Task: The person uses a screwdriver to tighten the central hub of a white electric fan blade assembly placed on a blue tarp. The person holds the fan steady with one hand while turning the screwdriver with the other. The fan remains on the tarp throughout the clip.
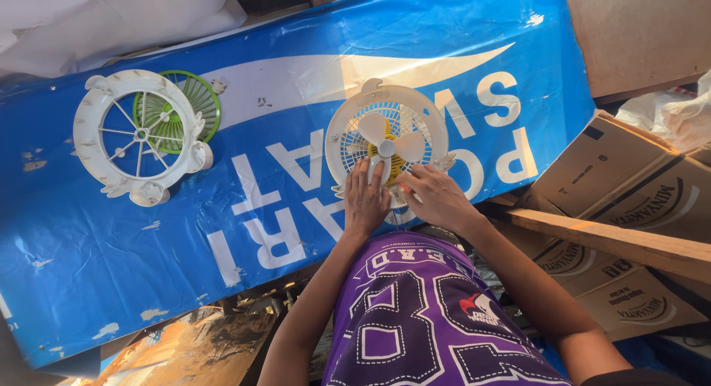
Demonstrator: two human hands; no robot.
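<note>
A small white fan point(386, 134) lies face up on a blue printed banner point(296, 230), its three white blades and a yellow hub showing inside a round white grille body. My left hand point(366, 201) rests on the fan's near rim, with fingers reaching to the lowest blade. My right hand point(437, 197) grips the fan's near right rim, fingers curled against it. Both forearms come up from the bottom of the view, over a purple jersey point(415, 312).
A loose white fan guard point(137, 138) lies on the banner at left, overlapping a green grille point(194, 97). Stacked cardboard boxes point(629, 186) and a wooden plank point(615, 241) crowd the right side. White cloth point(111, 23) sits at the top left.
</note>
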